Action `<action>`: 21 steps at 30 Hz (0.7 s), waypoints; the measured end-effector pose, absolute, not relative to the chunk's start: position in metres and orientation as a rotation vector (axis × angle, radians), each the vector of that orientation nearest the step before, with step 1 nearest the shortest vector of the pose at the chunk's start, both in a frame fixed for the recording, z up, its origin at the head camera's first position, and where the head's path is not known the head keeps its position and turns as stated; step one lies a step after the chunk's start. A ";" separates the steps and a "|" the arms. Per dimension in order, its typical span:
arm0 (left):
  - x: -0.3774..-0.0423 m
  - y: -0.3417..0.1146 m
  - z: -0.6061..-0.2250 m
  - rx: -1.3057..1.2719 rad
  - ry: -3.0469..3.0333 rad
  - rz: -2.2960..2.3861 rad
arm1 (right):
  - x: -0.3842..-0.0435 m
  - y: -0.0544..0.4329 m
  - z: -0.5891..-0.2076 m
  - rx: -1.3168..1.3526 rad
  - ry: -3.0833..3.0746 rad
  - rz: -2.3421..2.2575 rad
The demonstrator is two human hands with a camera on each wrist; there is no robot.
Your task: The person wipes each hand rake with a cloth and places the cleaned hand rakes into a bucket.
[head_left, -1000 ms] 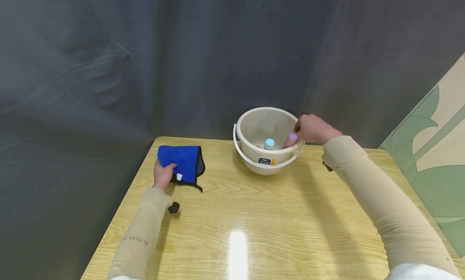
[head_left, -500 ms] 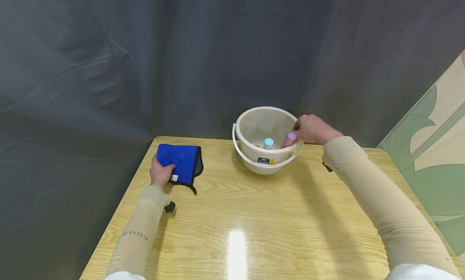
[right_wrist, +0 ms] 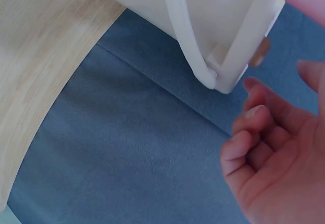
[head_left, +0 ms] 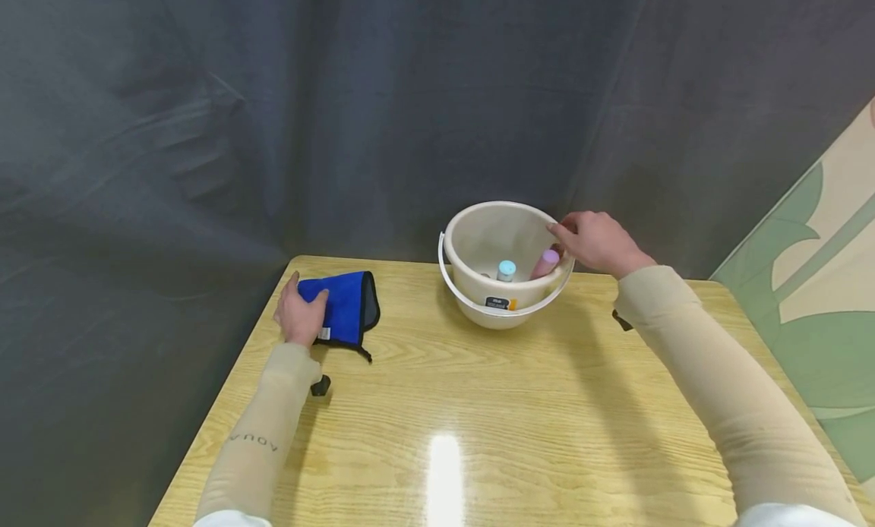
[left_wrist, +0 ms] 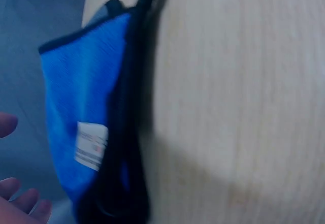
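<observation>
A folded blue cloth (head_left: 345, 307) with black edging, a grey underside and a white label lies at the table's far left. My left hand (head_left: 301, 314) is over its left end; in the left wrist view the thumb and fingers are spread apart, with nothing between them. Farther right stands a cream bucket (head_left: 502, 318) with its white handle (head_left: 447, 280) lowered. In it are a pink tube-shaped thing with a purple top (head_left: 545, 264) and one with a light-blue top (head_left: 506, 270). Beside the bucket's right rim my right hand (head_left: 598, 242) hovers with loosely bent fingers, holding nothing.
A wooden table (head_left: 478, 405) carries everything. Behind it hangs a dark grey curtain (head_left: 410, 117). Inside the bucket's right side, something brown (head_left: 557, 249) shows beside the pink thing; its kind cannot be told.
My left hand has let go of the blue cloth and its fingers have spread. My right hand has come away from the brown thing inside the bucket and moved slightly up and right.
</observation>
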State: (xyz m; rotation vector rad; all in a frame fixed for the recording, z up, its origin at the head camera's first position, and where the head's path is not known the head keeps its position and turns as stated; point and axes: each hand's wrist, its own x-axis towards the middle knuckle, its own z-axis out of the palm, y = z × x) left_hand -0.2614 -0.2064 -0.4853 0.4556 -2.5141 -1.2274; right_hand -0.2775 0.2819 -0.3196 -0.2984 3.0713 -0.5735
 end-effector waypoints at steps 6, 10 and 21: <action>-0.267 -0.195 -0.468 0.360 -2.474 -1.293 | -0.277 0.291 -0.315 -0.276 3.122 -0.647; -0.270 -0.188 -0.448 0.256 -2.443 -1.346 | -0.276 0.297 -0.313 -0.264 3.150 -0.684; -0.261 -0.149 -0.389 -0.086 -2.412 -1.364 | -0.260 0.313 -0.307 -0.167 3.144 -0.852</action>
